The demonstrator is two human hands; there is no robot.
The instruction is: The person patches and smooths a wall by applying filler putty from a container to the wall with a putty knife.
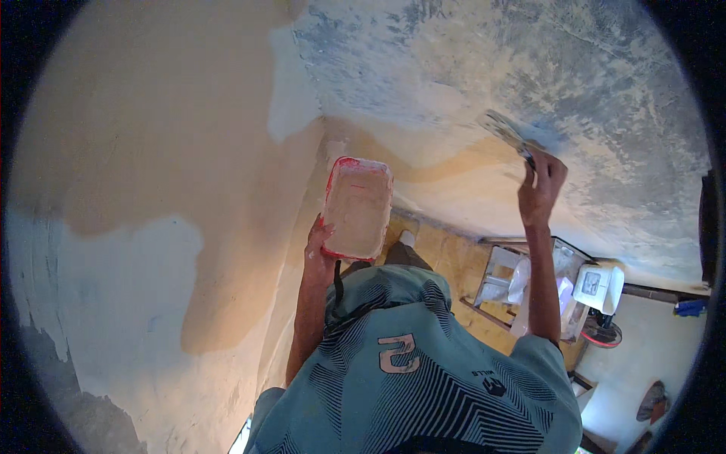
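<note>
The right hand [541, 187] is raised against the wall, fingers clenched around the dark handle of a flat metal putty blade [505, 130] smeared with pale filler. The blade's broad edge lies tilted against the wall surface, right where the fresh cream skim coat [461, 178] meets the rough, grey-blue mottled plaster [575, 68] above and to the right of it. The blade looks streaked and crusted, its metal mostly hidden under the paste.

The left hand [319, 246] grips the lower left corner of a rectangular red plastic tub [357, 209], held up near the inside corner where the two walls meet. The tub's inside is coated all over with beige filler, so only its rim and a few scratches show red. Thumb and fingers wrap the tub's edge, and they carry red and pale smears.

The left-hand wall [151, 151] is mostly smooth cream, with a lighter whitish patch [121, 287] lower down and a bare grey edge at the bottom left. Below the person's teal striped shirt [423, 371], a yellowish floor [454, 261] shows, with a wooden frame stand [499, 291] draped in clear plastic near the base of the right-hand wall, and a white fan [599, 291] with a red base just beside it.
</note>
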